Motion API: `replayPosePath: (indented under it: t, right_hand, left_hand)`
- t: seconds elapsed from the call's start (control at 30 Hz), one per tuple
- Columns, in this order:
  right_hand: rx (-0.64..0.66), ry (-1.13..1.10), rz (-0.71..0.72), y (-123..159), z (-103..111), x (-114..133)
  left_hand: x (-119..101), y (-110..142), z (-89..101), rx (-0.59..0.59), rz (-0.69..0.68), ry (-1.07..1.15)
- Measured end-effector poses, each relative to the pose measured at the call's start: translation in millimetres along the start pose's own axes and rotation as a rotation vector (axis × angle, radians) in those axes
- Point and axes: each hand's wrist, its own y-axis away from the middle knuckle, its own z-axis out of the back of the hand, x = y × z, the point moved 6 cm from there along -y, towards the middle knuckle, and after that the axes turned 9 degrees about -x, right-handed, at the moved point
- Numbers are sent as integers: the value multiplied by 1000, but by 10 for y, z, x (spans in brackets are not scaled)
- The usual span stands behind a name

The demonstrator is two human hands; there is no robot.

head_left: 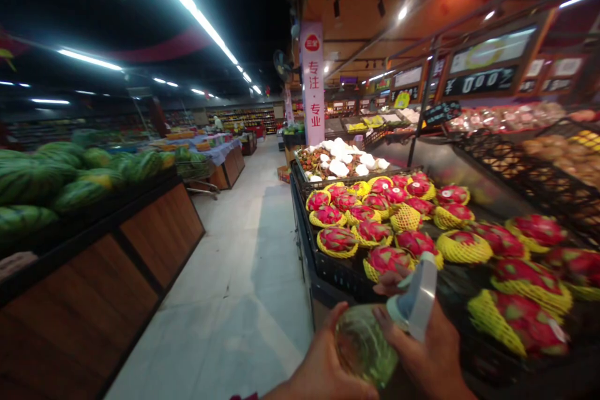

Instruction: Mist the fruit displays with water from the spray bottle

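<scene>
A spray bottle (363,340) with a clear, greenish body is held low in front of me, near the front edge of the fruit stand. My left hand (323,362) is closed around the body of the bottle from the left. Around the neck, just below the pale spray head (423,294), my right hand (435,350) is wrapped, its fingers partly hidden behind the head. Just beyond the bottle lie several dragon fruits (337,239) in yellow foam nets, in a dark display bin.
White garlic-like produce (340,159) fills a crate behind the dragon fruits. Dark crates (506,165) line the right side. Across the tiled aisle (225,275), several watermelons (42,175) rest on a wood-panelled stand (140,250). A cart (201,181) and a pink-white pillar (313,84) stand farther off.
</scene>
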Motion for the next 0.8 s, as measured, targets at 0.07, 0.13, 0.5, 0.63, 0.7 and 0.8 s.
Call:
replayPosePath:
  t: [0.07, 0.13, 0.5, 0.63, 0.7, 0.8]
  right_hand:
    - [0, -11, -9, 17, -26, 4]
    - [-8, -9, -17, 33, -34, 8]
    - [-78, 17, -94, 90, 8, -19]
    - [-54, 10, -109, 78, -100, 26]
    - [-48, 19, -85, 77, -174, 53]
    - [-28, 28, -61, 91, -284, 51]
  left_hand:
    - [-24, -9, 30, 7, -8, 2]
    - [-53, -17, 31, 36, -26, 27]
    - [2, -63, 69, 102, 15, -22]
    - [-16, -45, 93, 79, 37, 28]
    - [-33, -10, 135, 45, 43, 24]
    - [-58, 51, 237, -3, 35, 38]
